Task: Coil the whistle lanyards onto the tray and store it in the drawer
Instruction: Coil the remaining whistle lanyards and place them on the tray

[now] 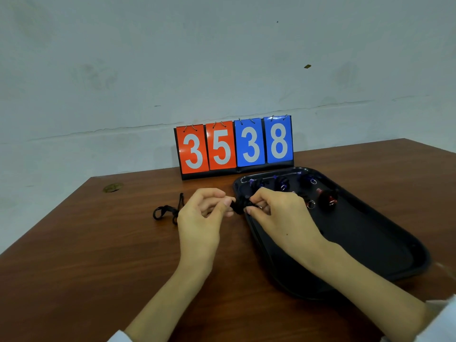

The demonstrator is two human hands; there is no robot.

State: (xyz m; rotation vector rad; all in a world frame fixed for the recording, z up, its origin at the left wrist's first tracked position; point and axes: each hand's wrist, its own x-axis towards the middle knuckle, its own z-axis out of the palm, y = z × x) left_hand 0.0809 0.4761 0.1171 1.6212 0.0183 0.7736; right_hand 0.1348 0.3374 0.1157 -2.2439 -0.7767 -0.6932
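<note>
Two hands on one black lanyard [239,206]

Both hands pinch the same small bundle of cord. The left hand [203,214] holds one side with thumb and first finger. The right hand [277,213] pinches the other side with its fingertips, and a little metal ring [259,206] peeks out there. The bundle is up off the table, right over the near left rim of the tray [370,245]. I think the cord is being wound tight so it can be put down.

At the far end of the tray sit wound-up whistles: three purple ones [282,184] in a row and a red one [328,199] just in front of them. Much of the tray is bare. One more loose lanyard [166,213] lies on the brown table [86,255], left of the left hand. A scoreboard [234,146] showing 3538 stands behind. The drawer is not in view.

What could go wrong? Cord is springy. If a pinch lets go too soon, the coil may pop open and need winding again. The bundle hangs over the rim, so it could drop on the table and not in the tray. A wrist could bump the tray and make the neat whistles roll. The loose lanyard might get forgotten.
</note>
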